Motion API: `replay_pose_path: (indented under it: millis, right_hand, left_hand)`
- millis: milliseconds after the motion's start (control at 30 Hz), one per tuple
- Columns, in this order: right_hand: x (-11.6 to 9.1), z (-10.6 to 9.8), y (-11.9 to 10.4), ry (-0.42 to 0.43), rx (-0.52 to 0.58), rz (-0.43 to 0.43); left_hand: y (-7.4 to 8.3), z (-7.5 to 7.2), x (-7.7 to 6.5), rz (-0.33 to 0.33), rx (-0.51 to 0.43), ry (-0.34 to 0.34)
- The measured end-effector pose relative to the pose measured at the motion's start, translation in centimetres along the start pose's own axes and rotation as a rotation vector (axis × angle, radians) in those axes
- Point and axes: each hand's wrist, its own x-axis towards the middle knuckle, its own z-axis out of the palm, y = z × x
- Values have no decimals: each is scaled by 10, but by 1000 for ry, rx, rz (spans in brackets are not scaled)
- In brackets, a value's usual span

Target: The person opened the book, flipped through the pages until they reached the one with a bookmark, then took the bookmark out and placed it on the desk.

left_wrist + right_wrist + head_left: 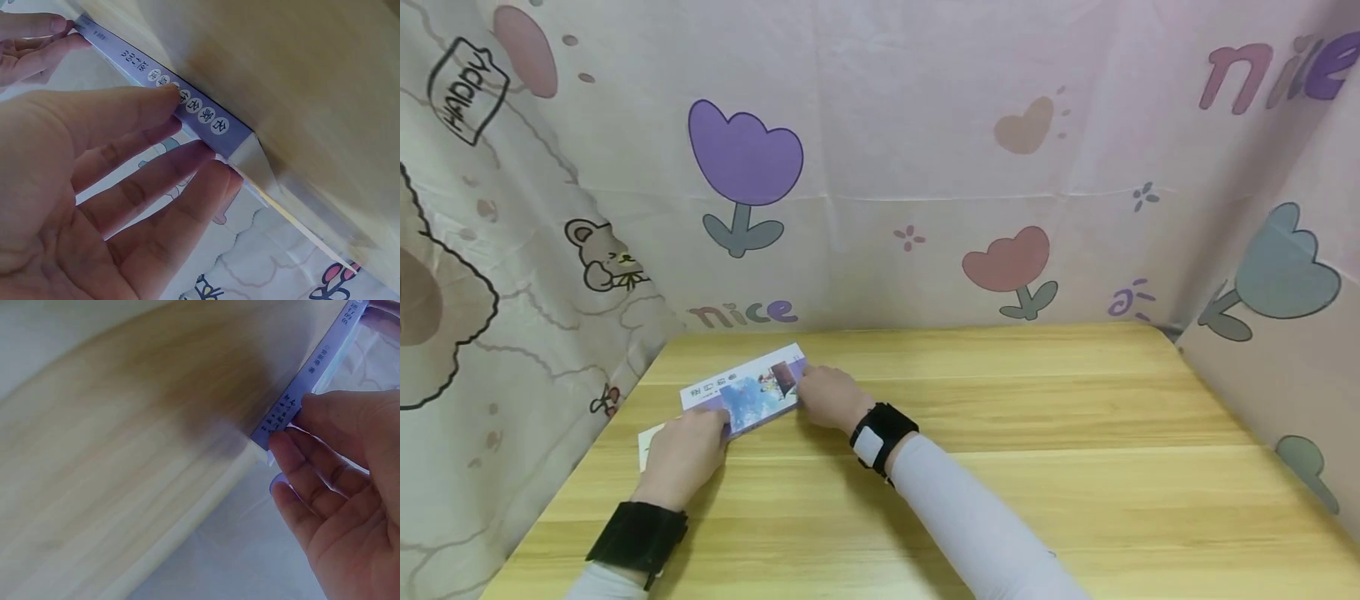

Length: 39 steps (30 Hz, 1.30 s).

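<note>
A book [752,396] with a white and purple cover and a blue picture is at the left part of the wooden table, slanting up to the right. Its purple spine [181,94] with printed characters shows in both wrist views. My left hand [685,454] holds the near left end, the thumb on the spine and fingers on the cover side. At the other end, my right hand [835,396] pinches the book by the spine [312,375]. A pale, thin, flat piece [645,446] sticks out left of the book, partly hidden by my left hand; its kind is unclear.
The wooden table [1000,467] stretches to the right and toward me. A printed cloth [880,150] with flowers and bears hangs behind it and along both sides. Dark bands [638,537] are strapped round both wrists.
</note>
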Motion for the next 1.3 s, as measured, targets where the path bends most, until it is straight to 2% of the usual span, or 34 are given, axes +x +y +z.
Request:
replay_pose_path:
  millis: [400,767,1067,1300]
  right_hand:
    - [-26,4,27,33,47,-82]
    - [-69,3,40,178,17,-168]
    - [-102,-2,42,194,22,-184]
    - [-119,-4,43,210,35,-185]
  left_hand:
    - [13,6,4,73,-17,47]
    - [32,10,15,101,-34,-13]
    - [46,16,20,127,-80,-45]
    - [57,18,24,134,-101,-71]
